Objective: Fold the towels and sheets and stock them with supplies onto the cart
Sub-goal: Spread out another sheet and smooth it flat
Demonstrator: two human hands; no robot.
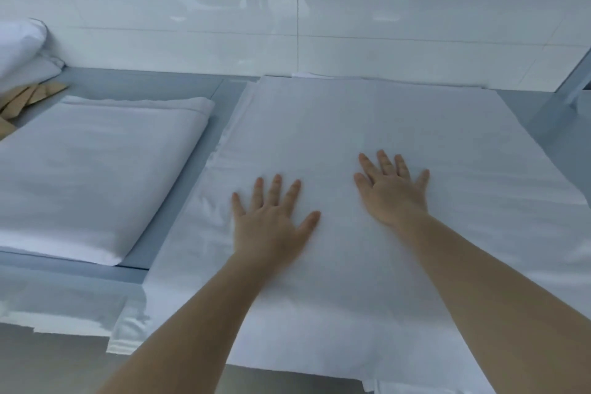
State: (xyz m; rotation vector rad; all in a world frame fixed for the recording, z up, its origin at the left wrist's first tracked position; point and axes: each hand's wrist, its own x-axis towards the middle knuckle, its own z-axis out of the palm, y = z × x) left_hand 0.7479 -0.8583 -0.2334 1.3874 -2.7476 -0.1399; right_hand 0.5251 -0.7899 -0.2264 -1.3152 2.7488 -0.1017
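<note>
A large white sheet [367,125] lies spread flat over the grey table, reaching from the back wall to the near edge, where it hangs over. My left hand [271,217] presses flat on it with fingers spread, left of the middle. A little farther back and to the right, my right hand [391,189] also lies flat on the sheet, fingers straight. Neither hand holds anything.
A thick folded white sheet [96,169] lies on the table [172,217] to the left. White pillows [22,48] and brown paper items [28,97] sit at the far left back. A white tiled wall [287,9] runs behind; a metal post [579,80] stands at the right.
</note>
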